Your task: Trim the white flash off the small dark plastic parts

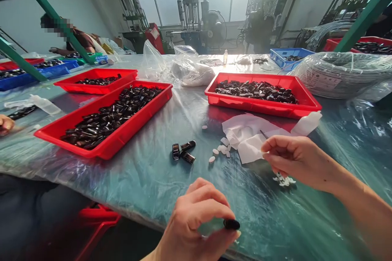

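Between the thumb and fingers of my left hand [196, 216] is a small black plastic part [232, 224], held low over the table's near edge. My right hand [295, 157] is closed in a pinch; a thin dark stick-like tool [263, 134] pokes up from its fingers, its kind unclear. Below that hand lies a small pile of white bits [284, 180]. White tissue paper [245, 130] is spread just beyond it. Several white oval pieces [222, 149] lie left of the paper. Three black plastic parts [187, 155] rest farther left on the table.
Red trays of black parts stand at the left [107, 153], behind it [94, 89], and beyond the paper [263, 110]. A plastic-wrapped cable coil [346, 75] is at the right. Clear bags [192, 71] lie farther back. Another person's hand [6, 124] shows at the left edge.
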A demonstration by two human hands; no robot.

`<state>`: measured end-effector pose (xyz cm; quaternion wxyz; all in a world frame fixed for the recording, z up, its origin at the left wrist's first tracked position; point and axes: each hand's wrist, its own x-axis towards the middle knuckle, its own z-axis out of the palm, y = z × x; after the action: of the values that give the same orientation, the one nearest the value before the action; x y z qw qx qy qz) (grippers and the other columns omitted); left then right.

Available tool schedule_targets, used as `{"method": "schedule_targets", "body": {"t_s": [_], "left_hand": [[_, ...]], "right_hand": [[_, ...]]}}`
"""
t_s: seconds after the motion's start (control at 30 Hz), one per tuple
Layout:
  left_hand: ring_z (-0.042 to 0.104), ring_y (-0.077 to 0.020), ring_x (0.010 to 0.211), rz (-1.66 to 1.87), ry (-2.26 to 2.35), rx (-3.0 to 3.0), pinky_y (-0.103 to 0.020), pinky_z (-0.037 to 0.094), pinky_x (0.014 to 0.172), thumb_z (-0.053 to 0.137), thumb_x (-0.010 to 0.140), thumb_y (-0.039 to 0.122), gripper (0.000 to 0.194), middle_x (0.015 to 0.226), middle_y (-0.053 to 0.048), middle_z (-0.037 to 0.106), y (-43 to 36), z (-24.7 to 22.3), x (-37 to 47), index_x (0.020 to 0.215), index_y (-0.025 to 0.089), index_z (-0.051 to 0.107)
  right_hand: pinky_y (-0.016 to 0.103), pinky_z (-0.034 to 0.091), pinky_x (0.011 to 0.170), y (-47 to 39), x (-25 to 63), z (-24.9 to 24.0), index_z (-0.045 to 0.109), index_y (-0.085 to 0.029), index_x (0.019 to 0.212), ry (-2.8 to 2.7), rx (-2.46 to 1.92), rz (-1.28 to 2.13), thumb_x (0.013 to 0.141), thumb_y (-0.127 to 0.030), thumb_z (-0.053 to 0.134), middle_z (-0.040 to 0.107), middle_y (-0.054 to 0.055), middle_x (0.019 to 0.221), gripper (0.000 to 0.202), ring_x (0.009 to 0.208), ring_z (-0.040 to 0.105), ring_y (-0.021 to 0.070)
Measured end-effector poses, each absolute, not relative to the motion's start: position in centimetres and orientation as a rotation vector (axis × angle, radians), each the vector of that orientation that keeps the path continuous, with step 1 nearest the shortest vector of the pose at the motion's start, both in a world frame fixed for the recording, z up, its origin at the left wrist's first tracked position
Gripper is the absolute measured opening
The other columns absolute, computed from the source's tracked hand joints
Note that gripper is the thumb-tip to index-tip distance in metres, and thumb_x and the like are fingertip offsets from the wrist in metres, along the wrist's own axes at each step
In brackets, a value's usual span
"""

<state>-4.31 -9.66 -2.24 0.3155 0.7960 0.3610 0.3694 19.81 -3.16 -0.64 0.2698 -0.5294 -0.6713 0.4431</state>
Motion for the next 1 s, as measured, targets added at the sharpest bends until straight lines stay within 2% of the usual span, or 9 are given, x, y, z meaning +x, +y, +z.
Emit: {"method": "schedule_targets", "body": {"t_s": [0.1,0.3,0.53,0.63,0.8,1.0], "left_hand": [[0.057,-0.0131,0.059,0.946,0.932,2.101,-0.027,0.045,0.066,0.067,0.068,0.012,0.007,0.06,-0.002,0.068,-10.0,-2.4,-4.4,0.071,0.017,0.064],[0.064,-0.0149,0.065,0.962,0.919,2.105,-0.027,0.043,0.071,0.066,0.068,0.012,0.009,0.063,-0.001,0.07,-10.6,-3.7,-4.6,0.074,0.019,0.064],[0.066,-0.0143,0.066,1.026,0.936,2.065,-0.028,0.041,0.075,0.065,0.067,0.01,0.013,0.065,0.0,0.072,-10.7,-3.2,-4.3,0.075,0.02,0.063],[0.066,-0.0137,0.068,1.027,0.957,2.07,-0.028,0.039,0.082,0.066,0.066,0.011,0.012,0.067,0.002,0.072,-10.8,-3.0,-4.3,0.072,0.021,0.062],[0.069,-0.0177,0.072,0.894,1.045,2.069,-0.034,0.035,0.093,0.068,0.067,0.016,0.009,0.063,0.001,0.071,-11.1,-3.2,-4.6,0.071,0.022,0.064],[0.069,-0.0184,0.076,0.96,1.037,2.06,-0.037,0.027,0.104,0.066,0.068,0.014,0.012,0.065,0.003,0.072,-11.7,-4.5,-4.9,0.075,0.023,0.063]], "right_hand": [[0.02,0.04,0.042,-3.4,19.6,-0.5,0.056,-0.02,0.077,-1.753,-1.471,1.17,0.078,-0.031,0.054,0.051,-0.006,0.051,0.011,0.044,0.049,0.0088],[0.021,0.04,0.043,-3.8,19.4,-0.4,0.058,-0.019,0.08,-1.75,-1.525,1.151,0.079,-0.035,0.055,0.052,-0.003,0.051,0.016,0.045,0.049,0.0097],[0.022,0.038,0.042,-4.2,19.2,-0.7,0.061,-0.021,0.079,-1.652,-1.582,1.087,0.072,-0.048,0.061,0.052,-0.003,0.049,0.028,0.044,0.046,0.0095],[0.022,0.039,0.043,-4.2,19.2,-0.8,0.061,-0.021,0.079,-1.643,-1.601,1.069,0.071,-0.05,0.061,0.052,-0.003,0.05,0.03,0.045,0.046,0.0096],[0.023,0.038,0.043,-4.3,19.2,-0.9,0.061,-0.021,0.078,-1.684,-1.602,1.041,0.072,-0.049,0.06,0.051,-0.003,0.049,0.029,0.046,0.044,0.01],[0.023,0.039,0.042,-4.2,19.5,-0.9,0.06,-0.02,0.081,-1.731,-1.609,1.041,0.074,-0.047,0.059,0.052,-0.002,0.051,0.028,0.045,0.044,0.01]]}}
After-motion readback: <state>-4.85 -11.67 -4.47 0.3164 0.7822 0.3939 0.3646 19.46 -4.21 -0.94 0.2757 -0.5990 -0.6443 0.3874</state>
